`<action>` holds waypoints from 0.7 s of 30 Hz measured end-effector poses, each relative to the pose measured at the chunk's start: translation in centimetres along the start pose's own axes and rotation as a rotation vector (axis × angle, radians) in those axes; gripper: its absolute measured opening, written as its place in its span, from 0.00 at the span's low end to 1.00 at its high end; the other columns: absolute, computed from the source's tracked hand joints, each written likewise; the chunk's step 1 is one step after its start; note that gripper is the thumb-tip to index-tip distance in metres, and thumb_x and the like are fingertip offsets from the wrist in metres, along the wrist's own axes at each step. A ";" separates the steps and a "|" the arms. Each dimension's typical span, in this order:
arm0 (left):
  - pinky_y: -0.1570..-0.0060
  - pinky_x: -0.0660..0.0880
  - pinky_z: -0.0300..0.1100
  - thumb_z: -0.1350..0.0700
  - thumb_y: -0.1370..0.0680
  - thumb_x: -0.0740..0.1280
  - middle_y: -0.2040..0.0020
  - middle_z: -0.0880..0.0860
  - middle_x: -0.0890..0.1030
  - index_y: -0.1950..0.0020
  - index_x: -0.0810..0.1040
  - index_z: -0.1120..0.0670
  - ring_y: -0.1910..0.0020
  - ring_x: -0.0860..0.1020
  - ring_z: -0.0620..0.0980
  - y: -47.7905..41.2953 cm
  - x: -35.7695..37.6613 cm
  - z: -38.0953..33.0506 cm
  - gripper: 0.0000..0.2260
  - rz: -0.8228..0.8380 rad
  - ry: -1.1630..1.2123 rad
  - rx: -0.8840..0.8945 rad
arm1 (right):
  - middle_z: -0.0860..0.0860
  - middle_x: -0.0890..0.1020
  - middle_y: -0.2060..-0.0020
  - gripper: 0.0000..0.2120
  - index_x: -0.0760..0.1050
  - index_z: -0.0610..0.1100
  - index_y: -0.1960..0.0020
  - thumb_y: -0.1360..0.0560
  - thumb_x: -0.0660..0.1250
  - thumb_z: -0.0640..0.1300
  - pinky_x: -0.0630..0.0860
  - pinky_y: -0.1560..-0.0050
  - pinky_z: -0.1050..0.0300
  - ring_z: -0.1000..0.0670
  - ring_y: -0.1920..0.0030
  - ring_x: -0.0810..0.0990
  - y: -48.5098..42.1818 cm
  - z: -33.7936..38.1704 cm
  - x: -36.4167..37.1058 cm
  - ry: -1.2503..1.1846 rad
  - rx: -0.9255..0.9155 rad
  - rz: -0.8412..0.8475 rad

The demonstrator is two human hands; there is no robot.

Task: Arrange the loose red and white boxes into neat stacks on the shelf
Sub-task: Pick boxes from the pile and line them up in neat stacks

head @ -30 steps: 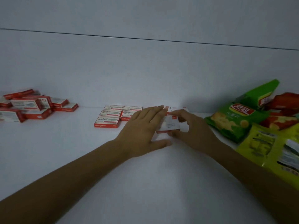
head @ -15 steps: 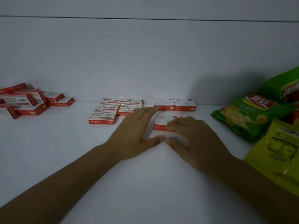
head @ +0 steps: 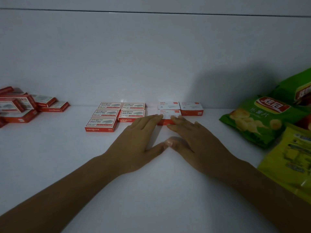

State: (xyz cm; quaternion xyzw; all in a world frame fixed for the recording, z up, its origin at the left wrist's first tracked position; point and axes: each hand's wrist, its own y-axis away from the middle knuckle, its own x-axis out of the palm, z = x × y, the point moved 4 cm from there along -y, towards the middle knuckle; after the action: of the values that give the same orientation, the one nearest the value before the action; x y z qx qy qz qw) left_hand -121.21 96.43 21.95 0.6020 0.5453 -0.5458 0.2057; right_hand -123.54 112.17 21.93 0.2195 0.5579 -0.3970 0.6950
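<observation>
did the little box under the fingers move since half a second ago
Yes: the front paper clip box slid toward the wall, now against the rear left box.

1. I see a plain white shelf [head: 50, 165] filling the lower view, smooth and faintly glossy.
2. A white back panel [head: 151, 56] rises from its rear edge.
3. A thin dark seam [head: 151, 12] crosses that panel near the top.
4. The light is dim. A soft shadow [head: 227, 84] lies on the panel toward the right.
</observation>
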 end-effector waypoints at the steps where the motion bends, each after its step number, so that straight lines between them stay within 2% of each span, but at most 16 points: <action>1: 0.36 0.53 0.32 0.33 0.28 0.52 0.26 0.47 0.62 0.25 0.56 0.50 0.29 0.61 0.45 0.0 0.1 0.0 0.36 0.000 0.000 0.006 | 0.59 0.49 0.25 0.41 0.52 0.54 0.26 0.34 0.34 0.69 0.42 0.26 0.55 0.60 0.26 0.44 0.1 0.0 0.0 0.001 0.003 0.004; 4: 0.39 0.48 0.25 0.33 0.27 0.52 0.26 0.46 0.62 0.25 0.55 0.49 0.29 0.60 0.43 0.0 0.2 0.1 0.35 0.005 -0.006 0.013 | 0.60 0.49 0.25 0.41 0.53 0.54 0.26 0.34 0.34 0.69 0.43 0.25 0.54 0.60 0.26 0.44 0.1 -0.2 -0.1 -0.004 0.000 -0.004; 7: 0.40 0.47 0.23 0.32 0.28 0.52 0.26 0.45 0.61 0.25 0.54 0.48 0.29 0.59 0.43 -0.1 0.2 0.2 0.35 0.010 -0.006 0.009 | 0.59 0.51 0.25 0.41 0.54 0.54 0.26 0.34 0.35 0.69 0.43 0.26 0.54 0.60 0.26 0.46 0.0 -0.4 0.0 -0.016 -0.004 -0.022; 12: 0.36 0.52 0.30 0.33 0.27 0.55 0.25 0.44 0.59 0.24 0.52 0.47 0.28 0.58 0.43 0.0 0.2 -0.1 0.36 0.037 0.028 -0.006 | 0.60 0.49 0.26 0.38 0.55 0.54 0.26 0.32 0.38 0.69 0.40 0.29 0.61 0.61 0.26 0.44 0.1 -0.5 0.1 -0.021 -0.019 -0.012; 16: 0.37 0.50 0.30 0.33 0.26 0.55 0.25 0.42 0.56 0.24 0.49 0.45 0.28 0.56 0.42 -0.1 0.1 -0.1 0.35 0.062 0.029 -0.040 | 0.60 0.49 0.26 0.37 0.55 0.54 0.26 0.31 0.40 0.70 0.40 0.29 0.63 0.62 0.27 0.43 0.2 -0.6 0.2 -0.047 -0.048 -0.017; 21: 0.32 0.57 0.39 0.35 0.27 0.54 0.25 0.44 0.59 0.24 0.51 0.46 0.27 0.58 0.44 0.0 -0.3 -0.3 0.34 0.018 0.030 -0.041 | 0.56 0.59 0.27 0.35 0.62 0.52 0.28 0.30 0.44 0.67 0.48 0.30 0.62 0.59 0.27 0.53 0.0 -0.4 -0.5 -0.089 -0.064 -0.175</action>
State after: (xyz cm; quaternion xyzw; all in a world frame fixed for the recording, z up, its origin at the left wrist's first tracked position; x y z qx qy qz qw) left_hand -121.03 96.54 22.30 0.6106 0.5540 -0.5235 0.2149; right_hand -123.80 112.67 22.31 0.1296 0.5558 -0.4473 0.6886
